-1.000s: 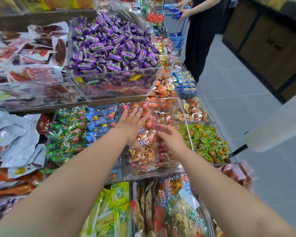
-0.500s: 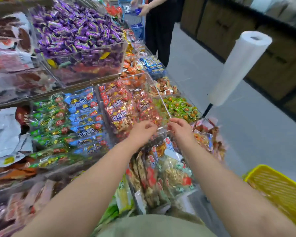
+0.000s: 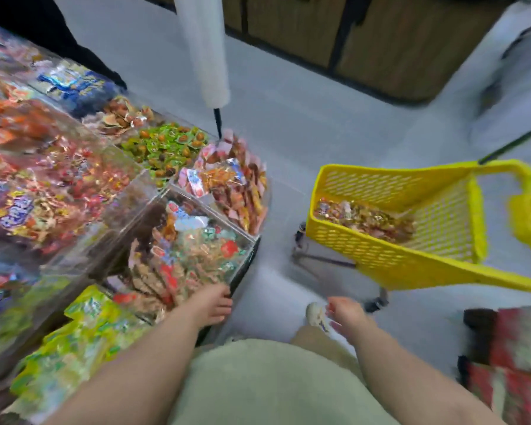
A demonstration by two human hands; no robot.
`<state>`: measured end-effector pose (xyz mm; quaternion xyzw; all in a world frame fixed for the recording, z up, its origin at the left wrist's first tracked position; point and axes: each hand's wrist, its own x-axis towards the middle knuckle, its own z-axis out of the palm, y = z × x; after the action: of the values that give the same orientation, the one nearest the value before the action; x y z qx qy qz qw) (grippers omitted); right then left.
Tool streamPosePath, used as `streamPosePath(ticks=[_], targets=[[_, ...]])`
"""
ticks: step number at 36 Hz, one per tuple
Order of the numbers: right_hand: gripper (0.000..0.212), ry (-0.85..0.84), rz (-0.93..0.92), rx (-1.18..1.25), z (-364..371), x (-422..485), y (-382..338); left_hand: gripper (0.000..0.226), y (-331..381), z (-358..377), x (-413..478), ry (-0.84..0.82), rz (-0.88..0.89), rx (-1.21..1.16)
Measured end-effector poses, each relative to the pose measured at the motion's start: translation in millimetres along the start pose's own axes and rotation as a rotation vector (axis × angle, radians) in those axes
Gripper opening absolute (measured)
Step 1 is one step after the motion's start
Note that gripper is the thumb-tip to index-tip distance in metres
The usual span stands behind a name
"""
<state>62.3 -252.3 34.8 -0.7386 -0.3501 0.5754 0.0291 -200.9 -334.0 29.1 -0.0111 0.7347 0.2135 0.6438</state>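
The view is blurred by motion. My left hand (image 3: pixel 210 305) hangs at the near corner of a clear bin (image 3: pixel 242 259) full of mixed snack packets, fingers loosely curled, and I see nothing in it. My right hand (image 3: pixel 345 311) is out over the floor just above my shoe (image 3: pixel 316 314), fingers also loosely curled and holding nothing. To the right stands a yellow basket cart (image 3: pixel 411 265) with a pile of small snack packets (image 3: pixel 362 217) in its bottom. Both hands are apart from the cart.
Clear bins of wrapped sweets fill the left side, with green packets (image 3: pixel 83 342) nearest me. A white roll of plastic bags (image 3: pixel 204 50) stands on a thin post at the display's edge. Wooden cabinets (image 3: pixel 380 41) line the far side of the grey floor. Red and dark goods (image 3: pixel 509 363) sit low right.
The view has swung right and down, bringing the yellow cart into sight. Both hands have pulled back from the snack bins toward my body and spread apart.
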Motion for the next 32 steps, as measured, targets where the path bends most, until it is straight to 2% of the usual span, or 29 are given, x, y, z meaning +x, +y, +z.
streamPosePath(ticks=[3,7,17,24,32], targets=[[0.032,-0.001,0.099,0.041,-35,16,31,0.019,7,19,7,0.025,-0.016,0.027],[0.024,-0.010,0.181,0.157,-88,36,31,0.015,26,52,20,0.086,-0.002,0.051],[0.021,-0.015,0.088,0.019,-211,101,-13,0.018,87,175,31,0.088,0.093,0.112],[0.021,-0.041,0.117,0.114,-253,130,-55,0.015,135,235,30,0.081,0.137,0.195],[0.009,-0.046,0.145,0.257,-261,177,-104,0.015,205,251,63,0.110,0.160,0.262]])
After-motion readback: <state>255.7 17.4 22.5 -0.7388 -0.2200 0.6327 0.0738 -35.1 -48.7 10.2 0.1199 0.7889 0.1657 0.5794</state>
